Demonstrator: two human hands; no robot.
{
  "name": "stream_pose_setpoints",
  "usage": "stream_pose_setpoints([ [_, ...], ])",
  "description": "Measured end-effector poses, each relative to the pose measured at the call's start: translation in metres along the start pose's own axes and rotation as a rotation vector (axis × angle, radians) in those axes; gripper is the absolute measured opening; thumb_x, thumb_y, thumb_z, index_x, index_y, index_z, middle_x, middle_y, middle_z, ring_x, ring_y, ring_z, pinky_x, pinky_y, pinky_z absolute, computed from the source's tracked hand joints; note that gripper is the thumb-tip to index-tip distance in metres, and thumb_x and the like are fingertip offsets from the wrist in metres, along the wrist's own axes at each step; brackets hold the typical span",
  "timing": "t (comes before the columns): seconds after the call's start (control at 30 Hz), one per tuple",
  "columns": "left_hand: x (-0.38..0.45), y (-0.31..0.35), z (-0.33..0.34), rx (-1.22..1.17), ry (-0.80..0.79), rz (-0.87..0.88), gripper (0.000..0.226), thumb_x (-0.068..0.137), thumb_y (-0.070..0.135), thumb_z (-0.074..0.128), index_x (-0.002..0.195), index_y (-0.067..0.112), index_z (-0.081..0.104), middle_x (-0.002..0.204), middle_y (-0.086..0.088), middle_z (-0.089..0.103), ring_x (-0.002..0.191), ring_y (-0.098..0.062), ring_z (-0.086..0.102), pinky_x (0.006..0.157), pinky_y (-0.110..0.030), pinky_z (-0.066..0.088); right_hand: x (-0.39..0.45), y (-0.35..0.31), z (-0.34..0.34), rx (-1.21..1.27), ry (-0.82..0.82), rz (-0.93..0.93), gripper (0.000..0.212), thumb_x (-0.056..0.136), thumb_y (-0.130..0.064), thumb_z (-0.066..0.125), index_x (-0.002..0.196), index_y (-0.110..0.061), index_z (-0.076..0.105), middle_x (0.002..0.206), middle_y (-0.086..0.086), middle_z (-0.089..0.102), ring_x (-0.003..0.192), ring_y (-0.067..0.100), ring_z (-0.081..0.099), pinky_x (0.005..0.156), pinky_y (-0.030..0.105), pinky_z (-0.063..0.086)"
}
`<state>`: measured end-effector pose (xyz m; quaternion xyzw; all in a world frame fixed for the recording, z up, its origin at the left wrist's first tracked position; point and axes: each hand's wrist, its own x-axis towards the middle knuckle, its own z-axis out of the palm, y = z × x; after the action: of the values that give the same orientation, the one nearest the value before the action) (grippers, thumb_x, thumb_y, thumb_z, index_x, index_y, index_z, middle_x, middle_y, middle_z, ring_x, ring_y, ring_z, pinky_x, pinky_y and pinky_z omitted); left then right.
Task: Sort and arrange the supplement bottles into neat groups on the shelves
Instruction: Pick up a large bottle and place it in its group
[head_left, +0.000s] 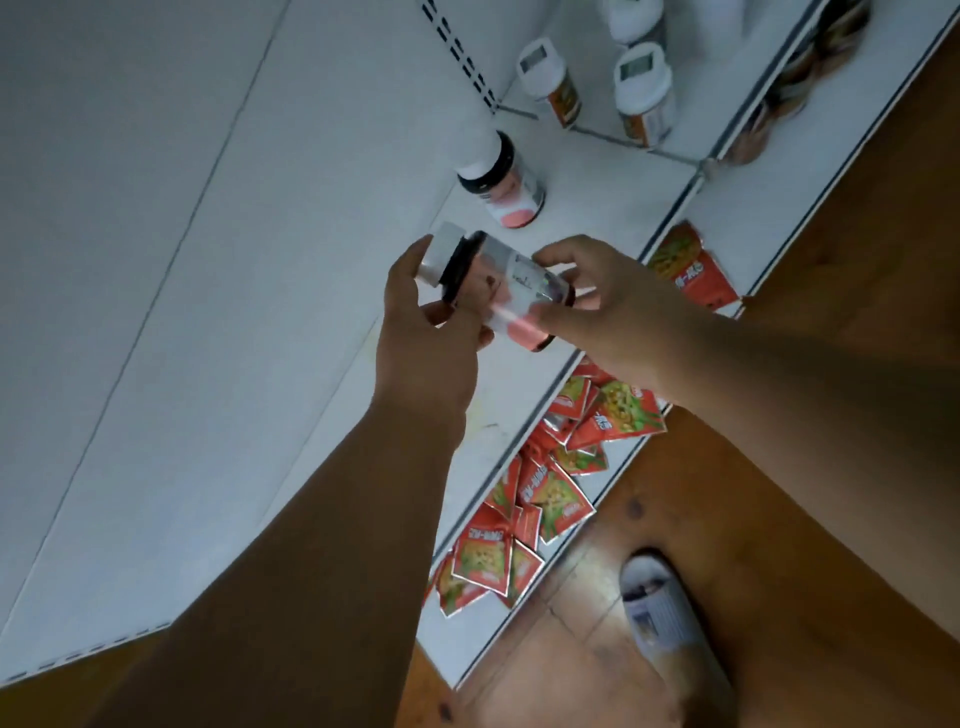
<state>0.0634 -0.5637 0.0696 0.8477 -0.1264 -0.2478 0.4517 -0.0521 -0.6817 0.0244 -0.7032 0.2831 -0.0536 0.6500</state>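
Both hands hold one supplement bottle (506, 283) above the white shelf (587, 171). It has a white cap, a dark neck and a white-and-pink label, and it lies tilted on its side. My left hand (426, 338) grips its cap end. My right hand (597, 301) grips its base end. A matching bottle (501, 179) stands on the shelf just behind. Two white-capped bottles with orange labels (553, 85) (644, 96) stand farther back, beyond a wire divider.
Red snack packets (550, 483) lie piled on the lower shelf, with another packet (691, 267) farther right. Dark jars (795, 83) sit on the lower shelf at top right. A white back panel (182, 260) fills the left. My slippered foot (660, 603) stands on the wooden floor.
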Motion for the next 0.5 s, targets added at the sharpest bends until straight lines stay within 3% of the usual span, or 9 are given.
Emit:
stream_pose_setpoints([
  [0.1,-0.052,0.050,0.013,0.005,-0.080,0.003,0.051,0.093,0.032,0.068,0.137,0.042,0.046,0.109,-0.003,0.073,0.092,-0.016,0.074,0.092,-0.046,0.057,-0.053,-0.032,-0.052,0.040,-0.009,0.040,0.041,0.085,-0.039,0.071,0.121,-0.040,0.052,0.108,-0.014,0.064,0.090,0.004,0.067,0.077,0.037,0.059],
  [0.2,-0.105,0.113,0.023,-0.021,-0.172,0.007,0.056,0.087,0.028,0.066,0.136,0.047,0.046,0.110,-0.006,0.070,0.095,-0.015,0.072,0.092,-0.042,0.057,-0.107,-0.077,-0.112,0.113,-0.028,0.066,0.037,0.078,-0.045,0.073,0.111,-0.041,0.060,0.107,-0.005,0.069,0.095,0.011,0.069,0.086,0.048,0.057],
  [0.33,-0.173,0.201,0.033,-0.105,-0.197,0.045,0.062,0.088,0.018,0.068,0.136,0.050,0.045,0.114,-0.012,0.066,0.102,-0.022,0.071,0.093,-0.045,0.056,-0.167,-0.148,-0.187,0.114,-0.046,0.068,0.047,0.061,-0.057,0.070,0.107,-0.047,0.062,0.106,-0.003,0.070,0.096,0.014,0.069,0.091,0.044,0.055],
  [0.43,-0.213,0.251,0.039,-0.158,-0.211,0.106,0.068,0.092,0.003,0.066,0.139,0.047,0.042,0.116,-0.010,0.066,0.101,-0.021,0.070,0.089,-0.040,0.058,-0.197,-0.195,-0.234,0.144,-0.072,0.049,0.028,0.083,-0.033,0.074,0.108,-0.035,0.064,0.105,0.004,0.072,0.090,0.014,0.072,0.077,0.031,0.059],
  [0.5,-0.229,0.280,0.041,-0.180,-0.232,0.128,0.073,0.091,0.000,0.065,0.137,0.051,0.041,0.117,-0.002,0.066,0.099,-0.015,0.070,0.082,-0.031,0.058,-0.209,-0.219,-0.260,0.165,-0.096,0.054,0.019,0.093,-0.017,0.065,0.108,-0.029,0.065,0.102,0.006,0.073,0.086,0.015,0.073,0.072,0.027,0.058],
])
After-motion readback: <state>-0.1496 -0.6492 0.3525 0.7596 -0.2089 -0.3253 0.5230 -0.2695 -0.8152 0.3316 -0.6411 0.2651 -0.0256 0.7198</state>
